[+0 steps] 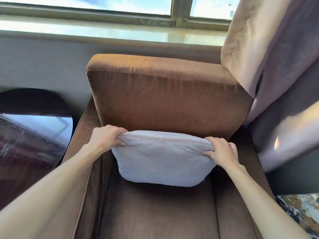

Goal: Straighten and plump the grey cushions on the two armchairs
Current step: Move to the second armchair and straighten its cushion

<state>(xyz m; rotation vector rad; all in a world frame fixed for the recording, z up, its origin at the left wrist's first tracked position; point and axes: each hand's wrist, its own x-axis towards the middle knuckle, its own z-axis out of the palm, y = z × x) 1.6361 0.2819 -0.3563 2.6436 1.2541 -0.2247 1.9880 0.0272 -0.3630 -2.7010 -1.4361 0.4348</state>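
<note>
Grey cushion (162, 159): standing on edge on the seat of the brown armchair (165, 100), leaning against the backrest, roughly centred between the armrests.
Left hand (105, 137): closing around the cushion's upper left corner, fingers over the top edge and thumb pressing on the front face.
Right hand (221, 151): gripping the upper right corner the same way, thumb denting the fabric.
Cushion shape: sagging and creasing across the front, top seam bowing between the two grips, so plumping is looking unfinished.
Progress: this cushion is being worked on now; it is upright but not yet smooth or full.
Remaining: the second armchair is not showing in this view, so its cushion cannot be judged.
Surroundings: a curtain (276, 66) is hanging at the right, a glossy dark side table (34, 121) is sitting at the left, a window (120, 7) is running behind.
</note>
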